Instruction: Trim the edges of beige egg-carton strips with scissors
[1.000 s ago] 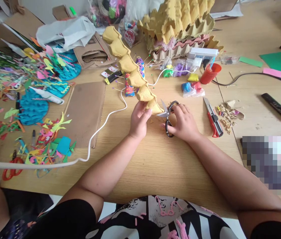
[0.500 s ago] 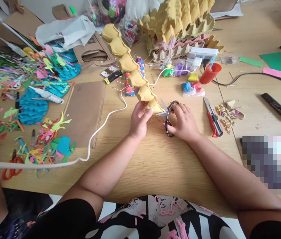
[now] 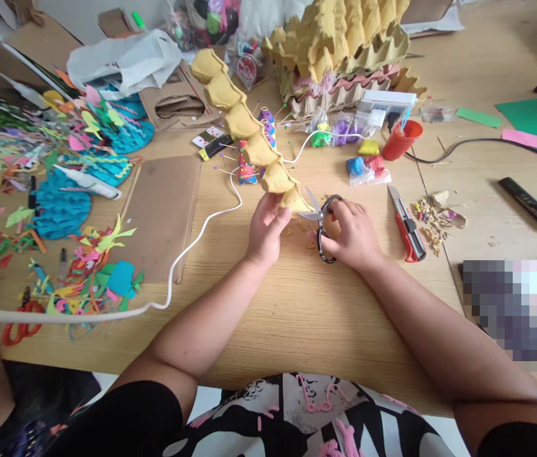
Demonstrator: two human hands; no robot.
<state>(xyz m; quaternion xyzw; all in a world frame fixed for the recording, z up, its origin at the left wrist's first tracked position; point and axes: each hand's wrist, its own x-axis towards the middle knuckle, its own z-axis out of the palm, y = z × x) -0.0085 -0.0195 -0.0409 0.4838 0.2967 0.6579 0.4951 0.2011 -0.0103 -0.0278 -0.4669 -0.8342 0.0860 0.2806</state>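
A strip of yellow egg carton (image 3: 244, 120) slants up and away from my left hand (image 3: 268, 231), which pinches its near end between thumb and fingers. My right hand (image 3: 354, 235) has thumb and fingers through the black handles of a pair of scissors (image 3: 320, 217). The scissor blades stand apart, pointing left at the edge of the strip's nearest cup. Small yellow scraps lie on the table below the blades. Behind the strip are small painted figures (image 3: 248, 166) with pins stuck in them, partly hidden.
A red utility knife (image 3: 409, 228) lies right of my hand, beside a heap of scraps (image 3: 440, 219). Egg trays (image 3: 339, 44) are stacked at the back. A white cable (image 3: 206, 222) crosses left, near cardboard (image 3: 161, 219) and coloured paper bits. A red cup (image 3: 402, 138) stands back right.
The far end of the egg carton strip has tipped slightly left and down. Both hands and the scissors are nearly unmoved, with the blades still apart.
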